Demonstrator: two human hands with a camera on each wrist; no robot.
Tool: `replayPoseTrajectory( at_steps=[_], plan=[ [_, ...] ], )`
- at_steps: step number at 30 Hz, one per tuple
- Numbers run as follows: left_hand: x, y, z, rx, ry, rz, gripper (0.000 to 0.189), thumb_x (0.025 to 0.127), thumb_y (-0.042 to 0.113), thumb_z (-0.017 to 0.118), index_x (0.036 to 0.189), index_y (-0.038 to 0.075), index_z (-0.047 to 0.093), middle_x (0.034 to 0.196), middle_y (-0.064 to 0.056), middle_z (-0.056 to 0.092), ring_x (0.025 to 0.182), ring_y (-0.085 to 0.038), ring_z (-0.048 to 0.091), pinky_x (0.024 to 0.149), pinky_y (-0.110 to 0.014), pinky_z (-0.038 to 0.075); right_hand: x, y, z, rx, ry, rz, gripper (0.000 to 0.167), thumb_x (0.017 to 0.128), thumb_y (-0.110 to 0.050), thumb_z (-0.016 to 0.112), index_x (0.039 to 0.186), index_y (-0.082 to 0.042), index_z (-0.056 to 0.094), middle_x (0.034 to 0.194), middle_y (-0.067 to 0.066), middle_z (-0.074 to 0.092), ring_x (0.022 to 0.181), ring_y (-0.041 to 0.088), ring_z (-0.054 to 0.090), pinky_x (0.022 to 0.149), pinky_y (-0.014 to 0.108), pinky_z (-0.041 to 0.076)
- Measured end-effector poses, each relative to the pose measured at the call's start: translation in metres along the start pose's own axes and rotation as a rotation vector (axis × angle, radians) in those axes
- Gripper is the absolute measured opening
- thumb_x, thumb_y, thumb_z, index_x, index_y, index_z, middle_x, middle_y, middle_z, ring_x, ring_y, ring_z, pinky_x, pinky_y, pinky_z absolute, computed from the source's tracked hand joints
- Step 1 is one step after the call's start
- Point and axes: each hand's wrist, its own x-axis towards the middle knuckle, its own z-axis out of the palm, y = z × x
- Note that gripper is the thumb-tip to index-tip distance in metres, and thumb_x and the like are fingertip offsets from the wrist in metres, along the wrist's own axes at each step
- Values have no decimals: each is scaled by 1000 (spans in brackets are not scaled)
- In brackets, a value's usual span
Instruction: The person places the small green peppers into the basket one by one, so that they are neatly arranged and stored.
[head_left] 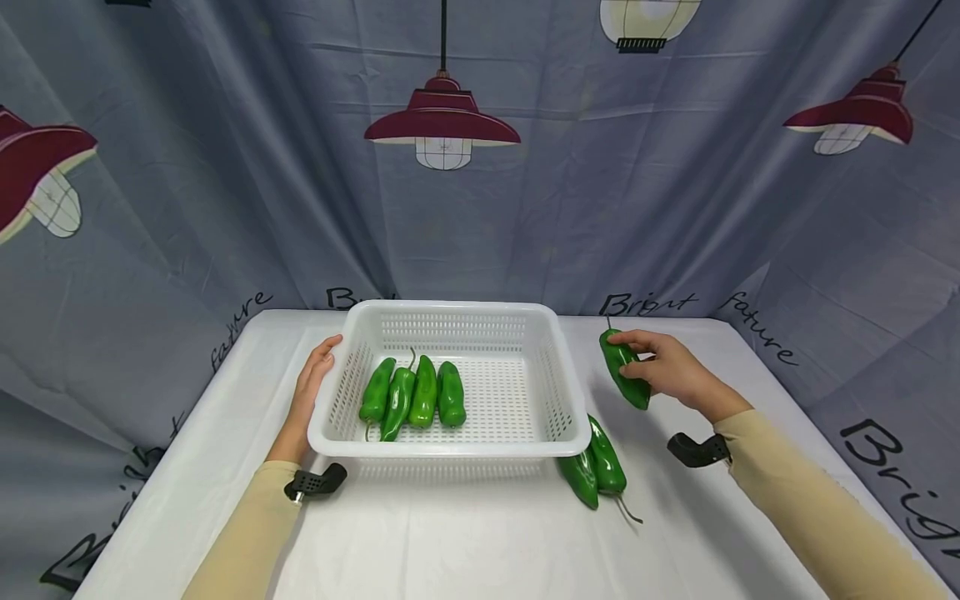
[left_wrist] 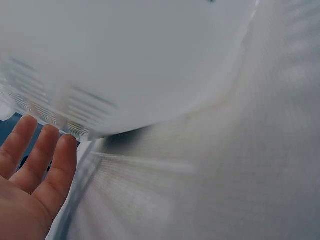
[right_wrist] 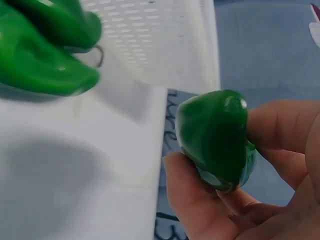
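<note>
A white plastic basket (head_left: 450,450) with slotted walls stands on the table, and several green peppers (head_left: 424,392) lie side by side in its left half. Against its left wall my left hand (head_left: 309,392) rests with fingers extended; in the left wrist view these fingertips (left_wrist: 68,145) lie by the slots. To the right of the basket, my right hand (head_left: 675,368) pinches a green pepper (head_left: 624,367) between thumb and fingers, raised above the table. The right wrist view shows this pepper (right_wrist: 212,135) end-on. Two more green peppers (head_left: 606,458) lie by the basket's front right corner, partly hidden by its rim.
A white cloth covers the table (head_left: 465,542). Behind and at both sides hangs a grey-blue curtain (head_left: 600,208) printed with red lamps and lettering. Each wrist wears a black strap (head_left: 697,450).
</note>
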Motion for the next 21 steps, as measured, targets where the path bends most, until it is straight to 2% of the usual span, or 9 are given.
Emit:
replayPoseTrajectory(
  at_steps=[10,21],
  plan=[
    [1,-1,-2,-7,-6,-3,49,112,34,29,158,15,27,142,16,42,126,-3,49,98,-13,48,4,-47,-12,-32,12,-37,59,99,-9,62,154,-7,41,149,34,40,118,45,61,75,43,62],
    [2,-2,-1,-8,1,0,49,112,33,29,157,14,27,143,15,42,126,-3,49,98,-13,48,21,-78,14,-38,-34,-33,55,98,-5,61,151,-10,47,146,26,45,119,43,61,77,42,63]
  ],
)
